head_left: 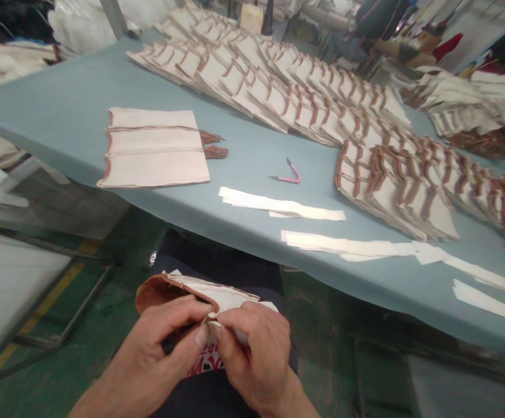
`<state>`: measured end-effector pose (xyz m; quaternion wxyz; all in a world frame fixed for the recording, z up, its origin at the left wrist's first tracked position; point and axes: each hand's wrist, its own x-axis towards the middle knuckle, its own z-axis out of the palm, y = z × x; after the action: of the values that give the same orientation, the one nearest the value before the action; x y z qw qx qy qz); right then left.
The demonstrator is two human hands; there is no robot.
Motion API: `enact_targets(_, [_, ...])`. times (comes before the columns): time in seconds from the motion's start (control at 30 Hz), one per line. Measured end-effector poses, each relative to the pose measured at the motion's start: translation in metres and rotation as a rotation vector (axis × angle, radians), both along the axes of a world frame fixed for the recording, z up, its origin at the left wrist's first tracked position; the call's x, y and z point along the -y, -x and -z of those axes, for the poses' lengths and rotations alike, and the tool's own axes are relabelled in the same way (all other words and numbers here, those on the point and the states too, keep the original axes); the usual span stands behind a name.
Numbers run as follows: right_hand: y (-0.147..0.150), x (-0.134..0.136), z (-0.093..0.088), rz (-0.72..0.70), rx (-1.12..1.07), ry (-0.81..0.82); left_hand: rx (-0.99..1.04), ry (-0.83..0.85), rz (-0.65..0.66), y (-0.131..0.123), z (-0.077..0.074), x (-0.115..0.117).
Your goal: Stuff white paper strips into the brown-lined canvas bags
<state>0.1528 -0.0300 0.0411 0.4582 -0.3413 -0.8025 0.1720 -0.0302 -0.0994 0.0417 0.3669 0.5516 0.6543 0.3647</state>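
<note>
A cream fabric piece with brown edging point(217, 293) lies over my dark-trousered lap, its brown side point(150, 293) curling up at the left. My left hand point(161, 337) pinches the piece's edge between thumb and forefinger. Close against it, my right hand point(255, 342) pinches the same edge, the fingertips of both hands almost touching. A bit of white material shows between them. What lies under the fingers is partly hidden. Below, red and black print on a white ground is partly visible.
On the blue-grey table point(61, 133) lies a flat cream panel with brown trim point(157, 148). Pink-handled thread snips point(294, 177) lie right of it. White strips point(282, 206) run along the near edge. Overlapping rows of cream, brown-edged pieces point(274, 96) cover the far side.
</note>
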Motion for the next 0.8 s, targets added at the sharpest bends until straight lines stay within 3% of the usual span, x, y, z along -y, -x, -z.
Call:
enact_targets(0.23, [0.000,-0.001,-0.004,-0.050,0.012,0.000,0.065,-0.109,0.005,-0.008,-0.012,-0.016])
enact_targets(0.47, [-0.010,-0.005,-0.018,-0.138,0.101,-0.049,0.030,-0.278,-0.014,-0.008,-0.016,-0.012])
enact_targets(0.63, [-0.022,-0.011,-0.027,-0.071,-0.078,0.150,0.135,-0.267,0.064,0.000,-0.020,-0.008])
enact_targets(0.7, [-0.021,-0.019,-0.031,-0.187,-0.118,0.218,0.214,-0.244,0.104,0.003,-0.022,-0.008])
enact_targets(0.8, [-0.014,-0.034,-0.040,-0.490,-0.145,0.289,0.284,-0.147,0.095,0.007,-0.023,-0.009])
